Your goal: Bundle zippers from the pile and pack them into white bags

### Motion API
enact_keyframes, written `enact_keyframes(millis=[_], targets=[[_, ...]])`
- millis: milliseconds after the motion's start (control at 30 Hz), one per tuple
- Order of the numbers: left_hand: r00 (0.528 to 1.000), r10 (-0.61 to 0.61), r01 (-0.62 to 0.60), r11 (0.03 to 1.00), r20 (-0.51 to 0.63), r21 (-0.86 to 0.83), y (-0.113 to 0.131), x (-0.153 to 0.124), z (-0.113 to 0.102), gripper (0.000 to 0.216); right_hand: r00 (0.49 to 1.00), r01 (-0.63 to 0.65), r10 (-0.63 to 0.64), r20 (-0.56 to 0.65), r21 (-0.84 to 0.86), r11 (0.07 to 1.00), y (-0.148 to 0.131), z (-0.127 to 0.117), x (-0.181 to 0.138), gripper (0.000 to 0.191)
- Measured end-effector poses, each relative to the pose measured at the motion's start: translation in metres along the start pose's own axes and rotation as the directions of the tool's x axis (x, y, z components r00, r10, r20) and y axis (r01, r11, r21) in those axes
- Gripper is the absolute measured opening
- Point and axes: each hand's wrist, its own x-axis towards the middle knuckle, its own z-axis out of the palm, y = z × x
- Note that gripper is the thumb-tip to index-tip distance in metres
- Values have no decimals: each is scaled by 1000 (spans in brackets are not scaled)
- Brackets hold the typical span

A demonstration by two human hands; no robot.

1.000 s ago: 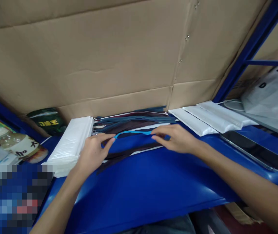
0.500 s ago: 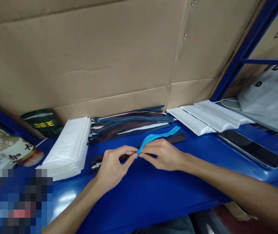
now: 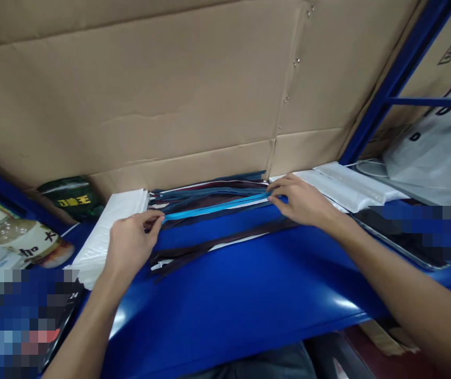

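A light blue zipper strip (image 3: 213,208) is stretched out straight above the pile of dark zipper strips (image 3: 209,193) at the back of the blue table (image 3: 241,295). My left hand (image 3: 128,245) pinches the strip's left end. My right hand (image 3: 302,199) pinches its right end. A few dark brown and white strips (image 3: 217,243) lie loose on the table just in front of my hands.
A stack of white plastic bags (image 3: 107,226) lies left of the pile, more white packets (image 3: 347,187) to the right. A bottle (image 3: 23,239) and a green packet (image 3: 71,197) sit at the far left. A cardboard wall (image 3: 170,89) stands behind.
Half a second ago both hands pinched the blue strip close together near the table's middle. They have since moved apart and back, pulling the strip straight over the pile.
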Motion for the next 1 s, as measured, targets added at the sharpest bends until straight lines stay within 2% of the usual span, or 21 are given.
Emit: enact_keyframes(millis=[100,167,233,300,400,467,533,633,800,900,1000], targets=[[995,103,-102,991,-11,84,5,-3,5,28,998,-38,33,52,103,994,-10,1,0,24],[978,206,-204,977,-28,65,16,-8,11,35,996,-36,19,89,199,979,-27,2,0,21],[964,267,-267,963,8,-42,28,-15,18,28,991,39,-76,111,306,951,-46,3,-1,20],[945,304,-283,944,117,-170,42,-22,24,16,970,152,-217,111,418,896,-64,4,-2,22],[879,394,-324,907,269,-268,60,-32,30,20,904,319,-423,68,551,771,-87,9,-6,24],[830,461,-380,879,312,-289,67,-37,35,20,852,418,-524,22,575,703,-98,15,-10,27],[791,514,-432,854,332,-291,67,-39,39,19,820,479,-573,-5,554,681,-104,20,-12,30],[764,562,-496,826,319,-267,62,-39,44,19,836,473,-548,-19,531,703,-106,25,-15,30],[767,583,-556,813,269,-176,63,-37,44,23,909,374,-413,-52,536,756,-108,25,-17,27],[802,537,-544,838,262,-52,65,-32,34,26,944,296,-328,-41,544,785,-107,21,-15,27],[875,390,-431,898,288,92,52,-22,14,25,982,133,-184,41,544,829,-91,9,-9,28]])
